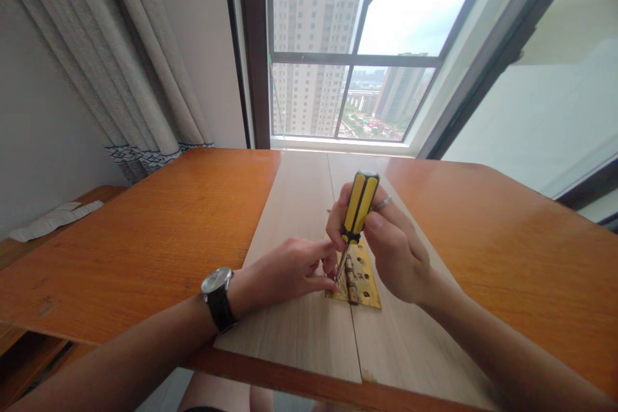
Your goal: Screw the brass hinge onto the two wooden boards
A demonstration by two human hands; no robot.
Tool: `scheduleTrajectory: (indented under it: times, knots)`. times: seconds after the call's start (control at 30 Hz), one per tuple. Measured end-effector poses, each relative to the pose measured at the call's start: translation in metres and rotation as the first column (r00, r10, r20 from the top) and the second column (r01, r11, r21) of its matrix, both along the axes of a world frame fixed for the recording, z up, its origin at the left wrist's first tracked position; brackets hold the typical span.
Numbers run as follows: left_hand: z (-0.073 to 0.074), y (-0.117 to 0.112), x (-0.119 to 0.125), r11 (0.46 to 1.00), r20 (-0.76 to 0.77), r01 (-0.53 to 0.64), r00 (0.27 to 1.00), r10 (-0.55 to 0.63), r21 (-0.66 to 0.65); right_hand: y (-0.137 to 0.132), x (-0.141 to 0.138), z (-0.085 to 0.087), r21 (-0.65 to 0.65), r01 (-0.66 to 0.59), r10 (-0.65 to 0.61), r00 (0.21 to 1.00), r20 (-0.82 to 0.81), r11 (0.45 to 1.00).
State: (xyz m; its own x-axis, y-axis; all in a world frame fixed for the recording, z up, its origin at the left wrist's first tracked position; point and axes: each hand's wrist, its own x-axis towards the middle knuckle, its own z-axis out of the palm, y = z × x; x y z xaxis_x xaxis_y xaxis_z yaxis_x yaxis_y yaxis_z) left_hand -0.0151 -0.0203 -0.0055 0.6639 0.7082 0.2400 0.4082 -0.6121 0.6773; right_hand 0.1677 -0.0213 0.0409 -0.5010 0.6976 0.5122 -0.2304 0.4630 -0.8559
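My right hand [386, 241] is wrapped round the yellow-and-black handle of a screwdriver [358, 209], held nearly upright with its tip down on a brass hinge [363, 280]. The hinge lies flat across the seam between two pale wooden boards [299, 206]. My left hand [294, 267], with a black-strapped watch on its wrist, has its fingers pinched together at the screwdriver's tip on the hinge's left leaf; what they pinch is too small to make out.
The boards rest on an orange wooden table [145, 232] in front of a large window [347, 45]. Grey curtains [120, 64] hang at the left. White paper strips [53, 219] lie on a lower ledge at the far left.
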Motion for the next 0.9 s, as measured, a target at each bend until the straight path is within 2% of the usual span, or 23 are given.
scheduleTrajectory:
  times: [0.1, 0.2, 0.3, 0.37, 0.63, 0.73, 0.9]
  knots:
    - [0.0, -0.001, 0.0, 1.0, 0.019, 0.0, 1.0, 0.0, 0.014, 0.003, 0.001, -0.003, 0.045, 0.022, -0.023, 0.999, 0.029, 0.999]
    - [-0.001, -0.001, 0.0, 1.0, 0.035, 0.012, 0.999, -0.013, 0.025, 0.006, 0.001, -0.005, 0.195, 0.098, -0.121, 0.986, 0.112, 0.976]
    - [-0.001, 0.0, 0.0, 0.999, 0.047, 0.045, 0.998, -0.046, 0.024, 0.007, 0.002, -0.005, 0.374, 0.176, -0.245, 0.959, 0.146, 0.911]
    - [-0.001, 0.001, -0.001, 0.999, 0.047, 0.042, 0.998, -0.043, 0.028, 0.008, 0.003, -0.005, 0.446, 0.223, -0.306, 0.944, 0.123, 0.867]
    - [0.002, 0.0, -0.004, 0.993, 0.014, 0.077, 0.997, -0.079, 0.086, 0.016, 0.011, -0.011, 0.388, 0.399, -0.448, 0.893, 0.042, 0.831]
    - [0.005, 0.001, -0.011, 0.993, 0.069, 0.033, 0.997, -0.041, 0.114, 0.013, 0.01, -0.008, 0.352, 0.36, -0.4, 0.916, 0.044, 0.864]
    - [0.013, 0.008, -0.021, 0.982, 0.258, -0.164, 0.957, 0.134, 0.097, 0.008, 0.007, -0.001, 0.369, 0.251, -0.284, 0.958, 0.037, 0.895]
